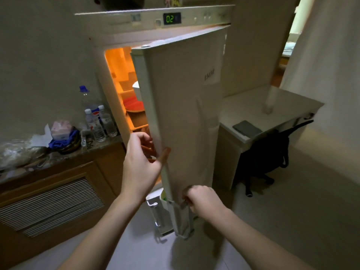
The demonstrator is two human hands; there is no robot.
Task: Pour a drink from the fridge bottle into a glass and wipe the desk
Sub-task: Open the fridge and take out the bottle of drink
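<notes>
A tall white fridge [120, 34] stands ahead with its door [185, 106] partly swung out, and orange light shows the shelves inside. My left hand [142, 162] grips the door's free edge, fingers curled behind it and thumb on the front. My right hand [202, 201] is closed on the door handle [182, 217] low down. A white desk [253, 112] stands to the right of the fridge. A clear glass [109, 125] stands on the counter at the left among several water bottles [95, 123]. No drink bottle is distinguishable inside the fridge.
A marble counter [101, 147] over a wooden cabinet holds a blue cloth [64, 141], tissues and plastic bags. On the desk lie a dark phone [247, 128] and a white roll [270, 102]. A black chair [266, 151] sits under the desk.
</notes>
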